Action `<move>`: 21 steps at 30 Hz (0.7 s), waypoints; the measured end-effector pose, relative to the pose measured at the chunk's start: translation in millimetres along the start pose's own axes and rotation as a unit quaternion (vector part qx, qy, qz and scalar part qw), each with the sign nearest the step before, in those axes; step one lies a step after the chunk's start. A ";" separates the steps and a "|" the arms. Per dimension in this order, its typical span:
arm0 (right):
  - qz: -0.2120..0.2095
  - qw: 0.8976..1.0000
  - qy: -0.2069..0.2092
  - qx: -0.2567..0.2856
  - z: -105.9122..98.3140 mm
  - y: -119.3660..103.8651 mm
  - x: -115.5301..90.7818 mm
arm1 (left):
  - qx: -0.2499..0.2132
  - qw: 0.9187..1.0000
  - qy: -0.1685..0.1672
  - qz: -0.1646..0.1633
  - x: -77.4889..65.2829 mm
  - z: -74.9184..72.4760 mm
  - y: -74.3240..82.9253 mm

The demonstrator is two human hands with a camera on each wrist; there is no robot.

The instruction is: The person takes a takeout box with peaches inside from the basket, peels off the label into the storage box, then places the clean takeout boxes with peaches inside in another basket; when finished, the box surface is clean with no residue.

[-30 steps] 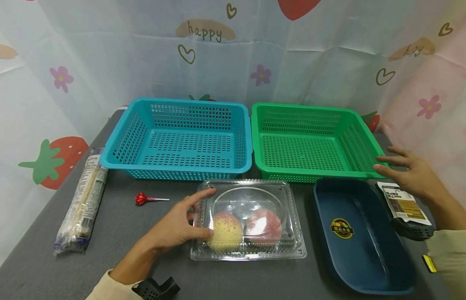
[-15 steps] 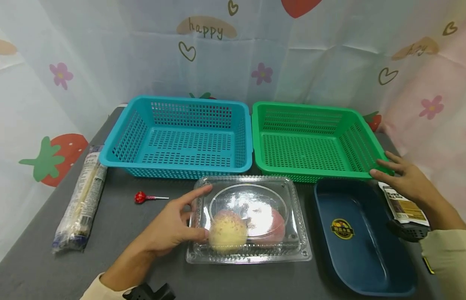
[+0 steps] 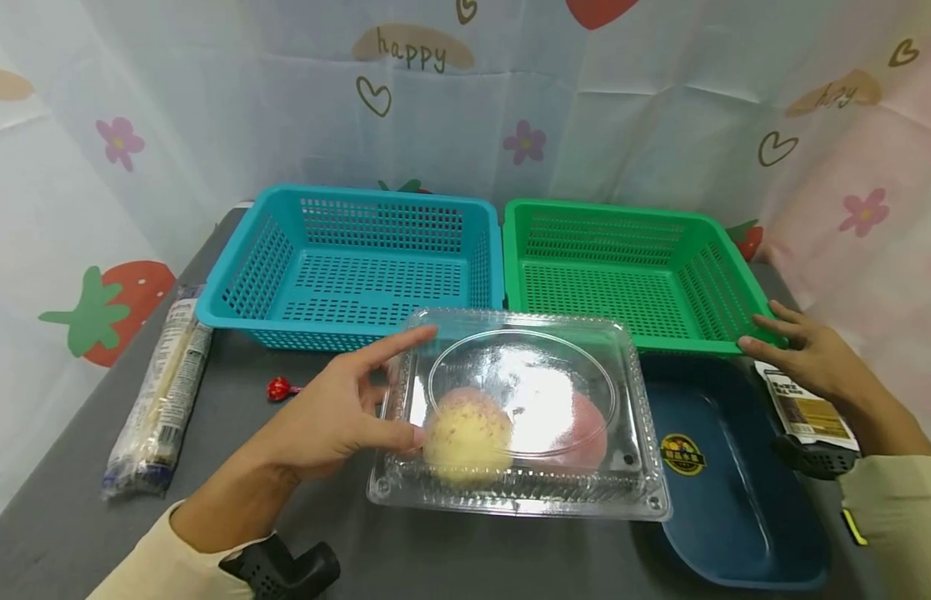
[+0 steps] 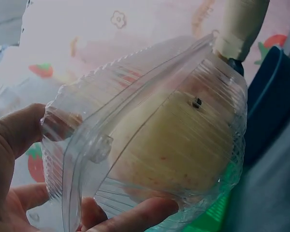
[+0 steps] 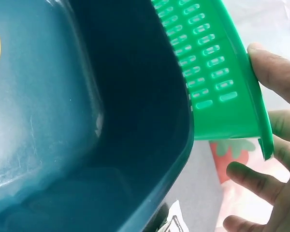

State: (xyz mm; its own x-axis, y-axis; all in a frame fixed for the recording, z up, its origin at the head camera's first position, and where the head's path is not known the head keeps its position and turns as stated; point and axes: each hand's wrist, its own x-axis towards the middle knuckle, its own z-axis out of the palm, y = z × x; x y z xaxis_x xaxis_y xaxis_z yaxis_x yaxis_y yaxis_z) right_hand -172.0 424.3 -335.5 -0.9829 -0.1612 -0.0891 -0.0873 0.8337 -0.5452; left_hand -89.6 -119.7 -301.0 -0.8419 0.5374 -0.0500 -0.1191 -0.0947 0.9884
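Note:
My left hand (image 3: 337, 421) grips the left side of a clear plastic clamshell box (image 3: 510, 500), raised and overlapping the blue basket's front and the navy tub's left edge. Through the lid show a round yellow fruit speckled red (image 3: 468, 437), peach-like, and a pink one (image 3: 585, 433) half hidden by glare. In the left wrist view the thumb and fingers (image 4: 140, 215) lie on either side of the box's edge. At the green basket (image 3: 638, 343), my right hand (image 3: 818, 358) touches the front right corner, thumb on the rim and the other fingers spread loosely.
A blue basket (image 3: 345, 332) stands left of the green one at the back. The navy tub (image 3: 743, 500) lies at the right, a printed packet (image 3: 806, 404) beside it. On the left are a red lollipop (image 3: 279, 388) and a long wrapped pack (image 3: 161, 400). A printed curtain (image 3: 285, 125) hangs behind.
My left hand has lifted the clamshell box off the table and moved it to the right, over the tub's edge. My right hand has come slightly closer to the green basket's corner.

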 end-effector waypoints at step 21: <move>-0.034 0.999 0.009 0.005 -2.7 0.1 4.9 | 0.029 0.999 -0.002 0.043 86.6 23.2 75.5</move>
State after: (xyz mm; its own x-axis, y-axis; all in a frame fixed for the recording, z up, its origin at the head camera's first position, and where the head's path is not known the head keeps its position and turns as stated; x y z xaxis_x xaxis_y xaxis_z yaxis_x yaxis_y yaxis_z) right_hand -177.2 425.0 -333.8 -0.9775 -0.2078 -0.0372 -0.1521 0.8155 -0.5585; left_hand -159.2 -60.9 -227.4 -0.8457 0.5325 0.0367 -0.0153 -0.0929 0.9956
